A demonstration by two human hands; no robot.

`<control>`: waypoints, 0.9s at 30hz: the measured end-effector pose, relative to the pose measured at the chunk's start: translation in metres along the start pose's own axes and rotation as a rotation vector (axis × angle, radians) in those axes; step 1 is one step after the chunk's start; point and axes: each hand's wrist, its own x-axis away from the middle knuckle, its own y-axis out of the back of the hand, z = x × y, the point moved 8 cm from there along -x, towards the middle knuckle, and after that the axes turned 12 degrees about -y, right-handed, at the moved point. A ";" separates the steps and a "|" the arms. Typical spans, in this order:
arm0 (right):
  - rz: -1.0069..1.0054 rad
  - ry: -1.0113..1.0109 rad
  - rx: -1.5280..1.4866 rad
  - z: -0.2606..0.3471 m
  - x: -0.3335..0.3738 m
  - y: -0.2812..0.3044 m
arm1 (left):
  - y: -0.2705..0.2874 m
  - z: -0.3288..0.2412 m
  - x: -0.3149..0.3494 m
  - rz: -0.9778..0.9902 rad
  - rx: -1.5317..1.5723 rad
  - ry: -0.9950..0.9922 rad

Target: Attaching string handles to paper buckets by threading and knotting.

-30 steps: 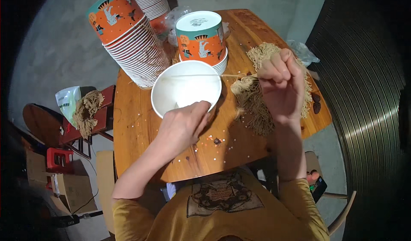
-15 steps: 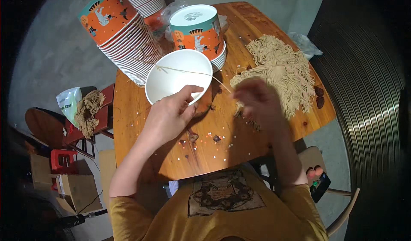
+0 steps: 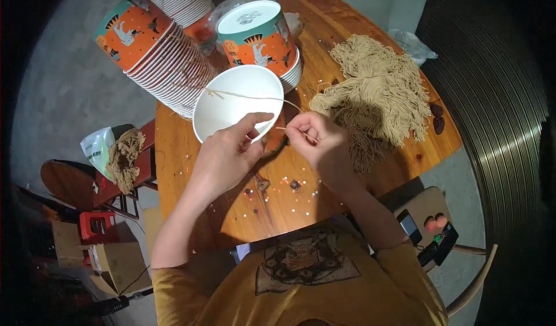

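Observation:
A white-lined paper bucket [image 3: 223,114] stands tilted on the table, its open mouth facing up towards me. My left hand [image 3: 226,158] grips its near right rim, thumb outside and index finger along the edge. A thin beige cord [image 3: 255,98] crosses the bucket's mouth from a knotted end at the far left wall and passes over the right rim. Just right of that rim, my right hand [image 3: 321,143] pinches the cord between thumb and fingertips, a short end poking out towards the bucket.
Beyond the bucket, an orange-and-green paper bucket [image 3: 258,43] sits upside down on others. A tall leaning stack of buckets [image 3: 171,65] is at the left. Loose beige cords [image 3: 385,85] are heaped on the wooden table [image 3: 278,216], with small beads scattered nearby.
My right hand has moved left and nearer the bucket's rim, and the cord now sags between them. My left hand keeps its grip on the bucket. The view has shifted slightly.

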 end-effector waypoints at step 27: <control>-0.040 0.081 -0.115 0.005 0.000 -0.015 | 0.000 0.009 -0.017 0.111 0.229 -0.018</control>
